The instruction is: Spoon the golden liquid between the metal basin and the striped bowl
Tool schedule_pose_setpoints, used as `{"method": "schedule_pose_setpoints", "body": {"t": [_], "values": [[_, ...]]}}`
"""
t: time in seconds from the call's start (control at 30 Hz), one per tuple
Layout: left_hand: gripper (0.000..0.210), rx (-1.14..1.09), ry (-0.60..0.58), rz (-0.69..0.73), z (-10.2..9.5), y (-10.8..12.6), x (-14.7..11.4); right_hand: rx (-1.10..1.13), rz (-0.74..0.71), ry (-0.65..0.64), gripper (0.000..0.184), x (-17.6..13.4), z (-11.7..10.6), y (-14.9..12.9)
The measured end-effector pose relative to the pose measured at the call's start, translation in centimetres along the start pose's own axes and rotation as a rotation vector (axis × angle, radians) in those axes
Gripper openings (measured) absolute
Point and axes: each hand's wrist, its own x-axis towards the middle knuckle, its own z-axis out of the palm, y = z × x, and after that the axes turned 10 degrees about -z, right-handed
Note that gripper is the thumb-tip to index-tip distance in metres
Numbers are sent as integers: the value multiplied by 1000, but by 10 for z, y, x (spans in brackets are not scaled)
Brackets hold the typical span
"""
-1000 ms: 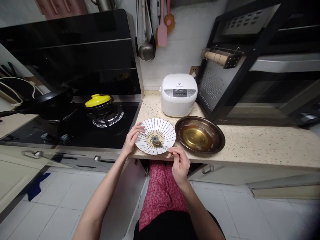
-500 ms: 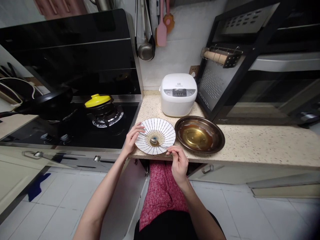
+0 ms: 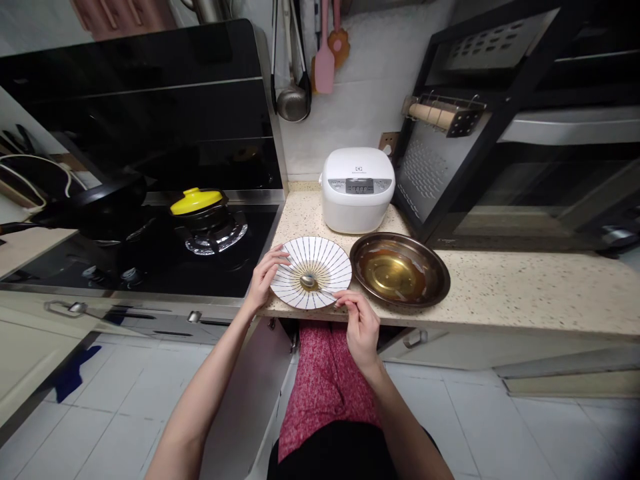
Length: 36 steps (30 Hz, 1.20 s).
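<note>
– While the right hand [image 3: 362, 327] pinches the spoon [image 3: 308, 282] by its handle, where does the spoon's bowl lie?
– Over the middle of the striped plate [image 3: 320, 250], up and to the left of that hand, with a small brownish patch around it.
– And the left hand [image 3: 264, 277]?
– Its fingers lie over the plate's left rim; I can't tell whether the thumb grips underneath.
– What crowds them?
– A wide metal basin [image 3: 434, 267] stands just beside the plate on the right, near the spoon hand. Behind them, a white rice cooker [image 3: 358, 210] takes up the desk [image 3: 525, 287]. On the left is the black stove [image 3: 150, 267], with a yellow-lidded pot [image 3: 196, 200] on it.
– Anything different from a second ago?
– The spoon's bowl has shifted slightly left, nearer the plate's centre. The left hand, plate and basin haven't moved.
</note>
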Motion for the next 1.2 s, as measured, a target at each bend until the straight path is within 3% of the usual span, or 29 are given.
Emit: {"method": "schedule_pose_setpoints", "body": {"t": [0.2, 0.47, 0.8, 1.2], "values": [[39, -12, 3, -2, 1, 0, 0, -17, 53, -36, 18, 0, -4, 1], [40, -4, 4, -12, 0, 0, 0, -36, 29, -7, 22, 1, -5, 0], [42, 17, 4, -18, 0, 1, 0, -50, -12, 102, 23, -4, 1, 3], [39, 9, 2, -18, 0, 2, 0, -67, -68, 243, 22, 3, -13, 2]]}}
